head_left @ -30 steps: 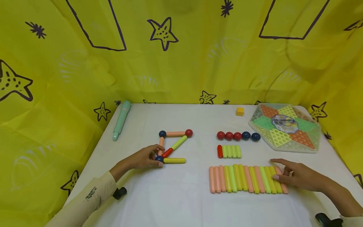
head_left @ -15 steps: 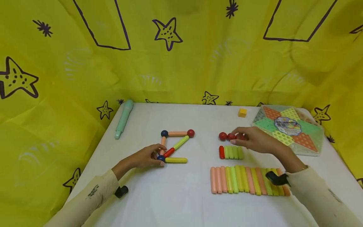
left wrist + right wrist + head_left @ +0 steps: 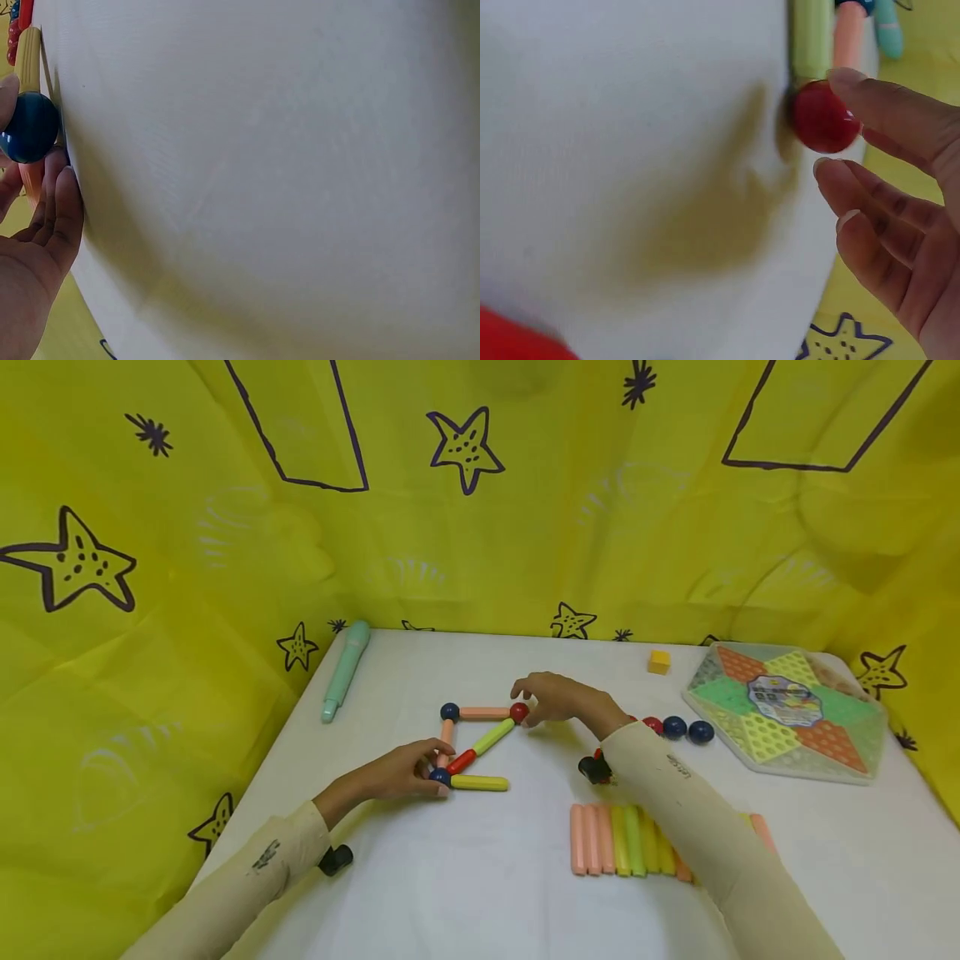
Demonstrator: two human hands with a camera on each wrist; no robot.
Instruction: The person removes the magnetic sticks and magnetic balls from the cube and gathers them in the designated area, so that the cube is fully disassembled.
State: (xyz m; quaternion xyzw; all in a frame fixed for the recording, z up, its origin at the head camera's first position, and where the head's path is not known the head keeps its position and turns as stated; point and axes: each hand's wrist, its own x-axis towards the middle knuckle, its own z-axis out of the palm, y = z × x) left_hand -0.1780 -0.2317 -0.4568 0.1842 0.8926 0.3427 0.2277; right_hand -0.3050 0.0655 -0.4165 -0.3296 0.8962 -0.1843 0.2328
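Observation:
My left hand (image 3: 393, 772) pinches a blue ball (image 3: 440, 777) at the lower left corner of a shape made of magnetic sticks and balls. From that ball a yellow stick (image 3: 480, 783) points right, a short red stick (image 3: 461, 762) and a green stick (image 3: 494, 737) run diagonally to a red ball (image 3: 519, 713), and a pink stick (image 3: 447, 732) leads to another blue ball (image 3: 450, 712). A second pink stick (image 3: 484, 713) joins the top balls. My right hand (image 3: 562, 697) spreads round the red ball, thumb against it, other fingertips apart from it in the right wrist view.
Partly hidden behind the right sleeve (image 3: 682, 785) lie a row of long sticks (image 3: 592, 839) and loose balls (image 3: 674, 727). A hexagonal game box (image 3: 765, 739), a yellow cube (image 3: 658, 662) and a green tube (image 3: 347, 671) stand farther back. A yellow curtain surrounds the white table.
My right hand has moved left from the long sticks, past the ball row, to the red ball of the shape. The left hand keeps hold of its blue ball. The view has shifted slightly.

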